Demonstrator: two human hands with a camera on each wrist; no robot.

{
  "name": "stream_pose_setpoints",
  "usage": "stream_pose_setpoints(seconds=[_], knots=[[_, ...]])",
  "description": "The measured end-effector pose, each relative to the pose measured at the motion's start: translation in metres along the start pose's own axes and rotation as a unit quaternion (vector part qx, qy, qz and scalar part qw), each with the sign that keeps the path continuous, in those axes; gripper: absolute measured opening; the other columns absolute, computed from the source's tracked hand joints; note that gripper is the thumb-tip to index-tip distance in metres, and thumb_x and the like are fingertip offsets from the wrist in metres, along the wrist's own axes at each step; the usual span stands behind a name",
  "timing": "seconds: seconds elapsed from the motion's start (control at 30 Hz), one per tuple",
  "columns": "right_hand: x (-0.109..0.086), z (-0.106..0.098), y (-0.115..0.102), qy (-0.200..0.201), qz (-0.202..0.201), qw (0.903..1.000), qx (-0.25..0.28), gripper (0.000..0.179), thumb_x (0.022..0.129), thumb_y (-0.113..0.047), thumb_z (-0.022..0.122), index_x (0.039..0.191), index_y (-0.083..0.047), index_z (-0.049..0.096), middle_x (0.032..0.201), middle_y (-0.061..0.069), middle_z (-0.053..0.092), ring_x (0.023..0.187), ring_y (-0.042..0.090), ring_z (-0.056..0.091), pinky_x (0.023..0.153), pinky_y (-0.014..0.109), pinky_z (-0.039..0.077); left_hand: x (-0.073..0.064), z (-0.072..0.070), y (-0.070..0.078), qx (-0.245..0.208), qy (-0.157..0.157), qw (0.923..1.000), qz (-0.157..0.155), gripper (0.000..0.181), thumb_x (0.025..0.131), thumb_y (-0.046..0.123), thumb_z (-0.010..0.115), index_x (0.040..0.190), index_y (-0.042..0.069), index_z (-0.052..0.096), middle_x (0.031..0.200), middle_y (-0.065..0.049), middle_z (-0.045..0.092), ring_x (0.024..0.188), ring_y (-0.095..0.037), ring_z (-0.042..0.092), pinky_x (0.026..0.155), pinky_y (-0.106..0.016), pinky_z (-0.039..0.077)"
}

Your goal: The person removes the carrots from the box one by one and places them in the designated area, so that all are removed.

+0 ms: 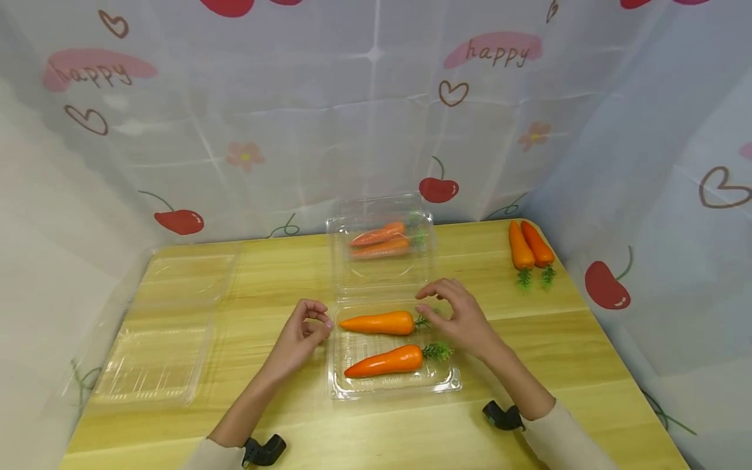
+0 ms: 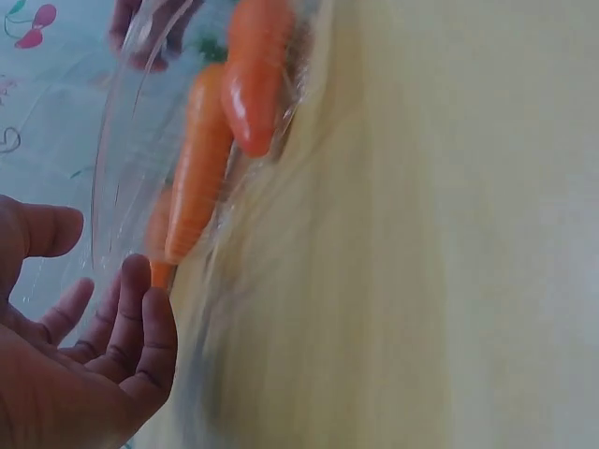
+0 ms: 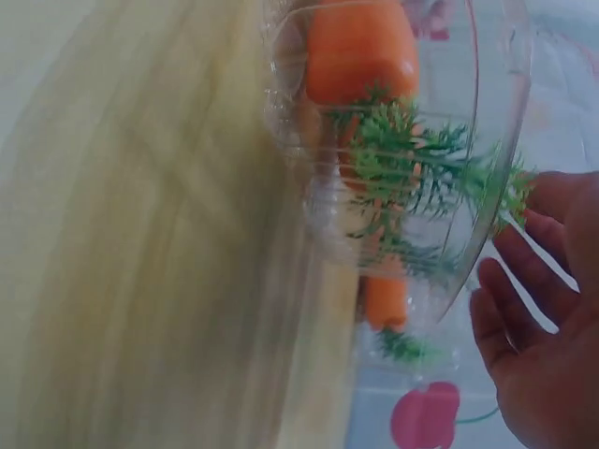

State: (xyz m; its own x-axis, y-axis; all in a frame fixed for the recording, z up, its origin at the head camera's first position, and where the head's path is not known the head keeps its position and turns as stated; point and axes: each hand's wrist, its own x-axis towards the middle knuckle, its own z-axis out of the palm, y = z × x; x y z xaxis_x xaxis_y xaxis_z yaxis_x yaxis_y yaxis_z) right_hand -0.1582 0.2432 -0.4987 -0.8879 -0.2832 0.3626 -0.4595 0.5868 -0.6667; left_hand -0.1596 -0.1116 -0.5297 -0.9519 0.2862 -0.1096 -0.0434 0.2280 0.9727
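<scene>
Two orange tapered carrots (image 1: pixel 384 362) with green leafy tops (image 1: pixel 437 352) lie in open clear plastic clamshell box (image 1: pixel 395 393).
Left hand (image 1: pixel 301 334) beside box, right hand (image 1: pixel 463 320) near tops; both hands' fingers loosely bent, empty.

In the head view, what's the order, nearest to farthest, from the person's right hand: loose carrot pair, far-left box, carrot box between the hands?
From the right hand:
1. Carrot box: close by, on its left.
2. Loose carrot pair: beyond it, to the right.
3. Far-left box: on the opposite side.
</scene>
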Motion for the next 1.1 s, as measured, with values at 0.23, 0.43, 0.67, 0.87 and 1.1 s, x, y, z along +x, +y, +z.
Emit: stream_pose_setpoints(seconds=[0.23,0.43,0.67,0.87,1.1], knots=[[0.004,0.008,-0.018,-0.157,-0.04,0.9817,-0.101,0.027,0.101,-0.025,0.078,0.126,-0.017,0.073,0.125,-0.003,0.073,0.121,0.019,0.068,0.102,0.045,0.06,-0.018,0.004,-0.001,0.013,-0.016,0.9996,0.017,0.035,0.106,0.009,0.067,0.138,0.015,0.054,0.111,-0.018,0.066,0.086,-0.027,0.069,0.079,-0.031,0.06],[0.01,0.012,-0.027,-0.222,-0.031,0.9605,-0.165,0.037,0.102,-0.032,0.077,0.134,-0.016,0.07,0.134,0.0,0.072,0.126,0.022,0.068,0.106,0.044,0.059,-0.022,0.003,-0.002,0.02,-0.018,0.9992,0.028,0.028,0.107,0.013,0.067,0.134,0.012,0.064,0.106,-0.016,0.068,0.089,-0.033,0.069,0.077,-0.032,0.059],[0.012,0.017,-0.03,-0.254,-0.011,0.9496,-0.183,0.04,0.101,-0.029,0.078,0.138,-0.014,0.068,0.135,0.003,0.073,0.124,0.025,0.07,0.105,0.047,0.059,-0.024,0.002,-0.004,0.004,-0.042,0.9986,0.031,0.033,0.105,0.01,0.069,0.137,0.005,0.062,0.104,-0.019,0.067,0.084,-0.018,0.069,0.078,-0.033,0.062],[0.012,0.02,-0.026,-0.279,0.013,0.9425,-0.184,0.045,0.101,-0.031,0.078,0.141,-0.016,0.066,0.134,0.003,0.074,0.119,0.025,0.072,0.102,0.048,0.059,-0.023,0.002,-0.008,-0.01,-0.053,0.9982,0.027,0.038,0.105,0.011,0.07,0.141,0.005,0.059,0.101,-0.02,0.068,0.081,-0.015,0.069,0.079,-0.033,0.063],[0.011,0.02,-0.025,-0.273,0.011,0.9463,-0.172,0.046,0.1,-0.032,0.079,0.141,-0.016,0.066,0.135,0.005,0.074,0.117,0.025,0.073,0.1,0.049,0.06,-0.023,0.002,-0.011,-0.022,-0.052,0.998,0.027,0.038,0.105,0.011,0.071,0.141,0.006,0.059,0.1,-0.019,0.068,0.08,-0.021,0.068,0.078,-0.032,0.063]])
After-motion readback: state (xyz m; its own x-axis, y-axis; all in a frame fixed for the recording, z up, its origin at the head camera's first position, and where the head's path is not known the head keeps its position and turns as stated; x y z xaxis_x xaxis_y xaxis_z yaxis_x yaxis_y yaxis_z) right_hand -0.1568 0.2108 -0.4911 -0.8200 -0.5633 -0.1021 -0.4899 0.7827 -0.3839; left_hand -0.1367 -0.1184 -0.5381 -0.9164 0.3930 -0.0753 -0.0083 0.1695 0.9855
